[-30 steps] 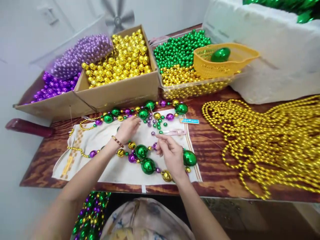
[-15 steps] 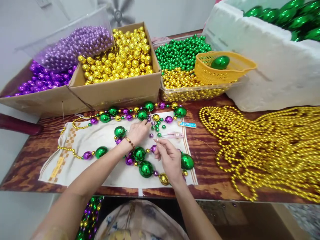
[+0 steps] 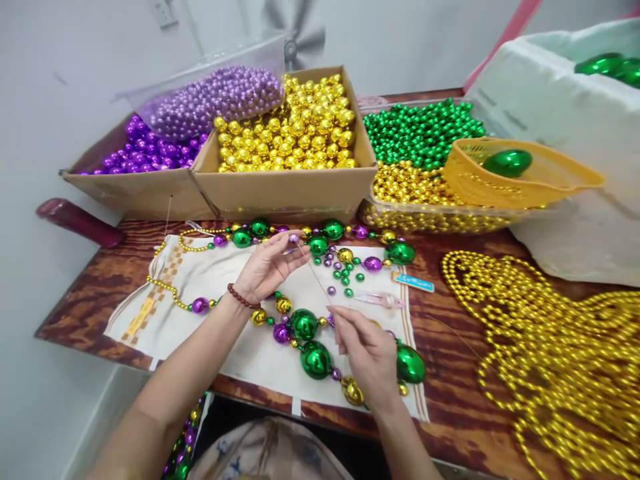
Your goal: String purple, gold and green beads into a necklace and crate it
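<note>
My left hand is raised over a white cloth and pinches a small purple bead at its fingertips. My right hand pinches the lower end of a thin needle that slants up toward that bead. A strand of large green, purple and gold beads lies on the cloth under both hands. Loose small green and purple beads are scattered just beyond the needle. A dark bead bracelet sits on my left wrist.
Cardboard boxes of purple beads and gold beads stand at the back, beside a clear tub of green and gold beads with a yellow basket. Gold bead strands pile at right. A white box stands behind.
My left hand has lifted off the cloth with a purple bead pinched in it. The right hand has drawn slightly nearer me with the needle. The camera view has shifted left.
</note>
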A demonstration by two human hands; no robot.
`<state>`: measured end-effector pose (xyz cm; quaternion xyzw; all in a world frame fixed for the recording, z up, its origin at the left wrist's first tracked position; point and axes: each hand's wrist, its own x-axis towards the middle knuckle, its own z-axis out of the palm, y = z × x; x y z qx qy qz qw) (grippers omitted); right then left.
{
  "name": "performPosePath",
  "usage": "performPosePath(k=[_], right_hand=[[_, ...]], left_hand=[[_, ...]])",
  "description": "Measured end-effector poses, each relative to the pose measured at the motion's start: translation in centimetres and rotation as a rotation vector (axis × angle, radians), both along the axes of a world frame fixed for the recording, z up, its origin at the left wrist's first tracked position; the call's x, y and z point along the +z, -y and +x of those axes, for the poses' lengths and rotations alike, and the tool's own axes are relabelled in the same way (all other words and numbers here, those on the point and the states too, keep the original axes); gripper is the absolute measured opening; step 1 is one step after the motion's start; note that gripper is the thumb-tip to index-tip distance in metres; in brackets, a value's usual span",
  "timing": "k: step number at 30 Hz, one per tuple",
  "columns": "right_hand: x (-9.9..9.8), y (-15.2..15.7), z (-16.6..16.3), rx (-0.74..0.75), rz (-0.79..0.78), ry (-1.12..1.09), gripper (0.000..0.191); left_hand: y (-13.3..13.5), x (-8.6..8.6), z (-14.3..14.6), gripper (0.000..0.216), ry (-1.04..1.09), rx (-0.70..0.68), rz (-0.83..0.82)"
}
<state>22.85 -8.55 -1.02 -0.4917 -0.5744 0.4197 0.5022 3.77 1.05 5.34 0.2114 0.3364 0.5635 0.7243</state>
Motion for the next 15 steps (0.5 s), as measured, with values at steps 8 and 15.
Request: performPosePath(k=[8, 15], right_hand=[[0.8, -0.3, -1.1, 0.002, 0.011, 0.079, 0.024], [0.9, -0.4, -1.4, -0.002, -0.023, 0.111, 0.023]], left_hand=[[0.2, -0.5, -1.0, 0.006, -0.001, 0.054, 0.001], [0.3, -0.7, -0.9, 0.016, -0.101, 0.056, 0.061]])
